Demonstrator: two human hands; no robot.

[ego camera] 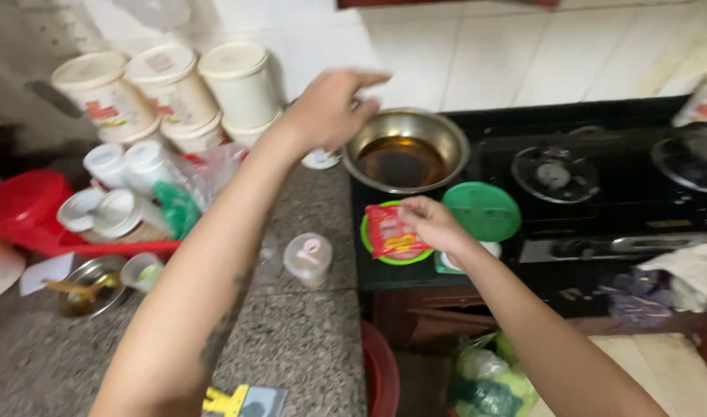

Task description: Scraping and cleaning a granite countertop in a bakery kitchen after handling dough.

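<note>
Red packet (390, 233) pinched in right hand (433, 222), left hand (330, 108) grip loose, empty, nr steel bowl (406, 148)

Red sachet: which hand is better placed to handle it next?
Right. The right hand already pinches the red sachet over the green lid; the left hand is raised farther back, near the steel bowl.

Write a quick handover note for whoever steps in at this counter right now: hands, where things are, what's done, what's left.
Left hand: raised over the counter's back, fingers loosely curled, nothing visibly held.
Right hand: grip on a red packet, held over a green-rimmed container.
Nearby: green lid lies beside that container on the stove edge; steel bowl of dark liquid sits just behind.
White tubs are stacked at the back left.
Done: the lid is off and the packet is in hand.
Left: the packet looks unopened, though blur makes that unsure; the lid is not yet back on.
</note>
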